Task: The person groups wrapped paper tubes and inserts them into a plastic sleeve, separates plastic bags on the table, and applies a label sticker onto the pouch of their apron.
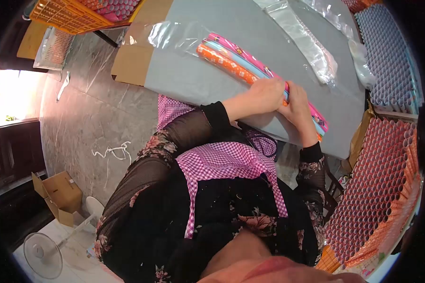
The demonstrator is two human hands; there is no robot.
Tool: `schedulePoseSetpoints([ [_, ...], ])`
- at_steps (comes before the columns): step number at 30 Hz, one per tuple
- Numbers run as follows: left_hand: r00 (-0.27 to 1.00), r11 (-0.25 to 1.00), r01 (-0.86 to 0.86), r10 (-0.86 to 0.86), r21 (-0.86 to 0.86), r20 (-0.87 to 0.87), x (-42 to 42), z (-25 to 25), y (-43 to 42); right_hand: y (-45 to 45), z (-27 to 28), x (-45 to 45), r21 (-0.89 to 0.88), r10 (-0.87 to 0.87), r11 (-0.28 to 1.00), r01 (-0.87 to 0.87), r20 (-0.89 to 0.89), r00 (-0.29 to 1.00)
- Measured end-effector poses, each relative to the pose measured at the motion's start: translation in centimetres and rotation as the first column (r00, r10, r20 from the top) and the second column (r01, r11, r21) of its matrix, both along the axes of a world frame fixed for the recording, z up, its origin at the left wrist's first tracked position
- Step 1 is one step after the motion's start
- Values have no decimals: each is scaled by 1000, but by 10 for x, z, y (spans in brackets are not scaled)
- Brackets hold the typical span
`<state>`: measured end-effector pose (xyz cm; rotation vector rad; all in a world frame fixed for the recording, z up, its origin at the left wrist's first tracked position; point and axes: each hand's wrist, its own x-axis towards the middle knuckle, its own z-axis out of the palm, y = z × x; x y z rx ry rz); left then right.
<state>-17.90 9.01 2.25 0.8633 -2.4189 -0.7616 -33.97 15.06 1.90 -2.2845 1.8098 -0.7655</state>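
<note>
Three patterned rolls lie side by side at a slant over the grey table: a pink roll (231,47), a light blue roll (236,59) and an orange roll (222,61). My left hand (267,95) is closed around the bundle near its middle. Right beside it, my right hand (297,106) also grips the rolls, its fingers bent over them. The two hands touch or nearly touch. From the rolls' upper left end, a clear plastic sleeve (167,35) stretches left across the table and cardboard.
More clear plastic bags (302,40) lie on the grey table (189,78). Stacked red rolls (373,184) and blue rolls (387,56) stand at the right. An orange crate (66,16) is at the upper left. Cardboard (134,61) covers the table's left edge.
</note>
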Motion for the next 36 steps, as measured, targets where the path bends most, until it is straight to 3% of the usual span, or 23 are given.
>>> schedulePoseSetpoints([
  [5,999,999,38,-38,-2,-22,-2,-10,3,-23,-8,10,24,11,1000,-11,21,1000],
  [10,997,998,-61,61,-8,-47,13,-7,-5,-34,-14,19,-4,-4,1000,4,-11,1000],
  [16,997,998,-66,66,-9,-35,16,-12,-4,-6,3,2,3,63,998,-62,-60,996],
  [19,994,994,-107,107,8,-32,15,-9,-2,29,12,-34,95,40,995,-26,-154,987],
  [21,993,994,-110,110,8,-30,13,-14,-4,50,12,-54,185,-53,979,89,-191,980],
  [23,994,994,-106,107,6,-27,6,-17,0,67,9,-62,164,-74,980,108,-202,977],
  [25,999,1000,9,-10,-29,-35,-4,-16,7,80,6,-66,135,-103,982,134,-211,972],
  [27,999,1000,23,-24,-18,-43,-18,-16,11,86,4,-67,224,-185,947,230,-205,961],
  [30,999,999,49,-49,12,3,-35,-10,18,85,1,-64,85,-146,983,161,-157,977],
  [32,997,998,62,-63,26,54,-43,-7,20,80,0,-57,102,-161,979,177,-148,976],
  [36,987,980,160,-159,119,-20,-54,-3,30,67,-11,-53,46,-136,989,143,-136,981],
])
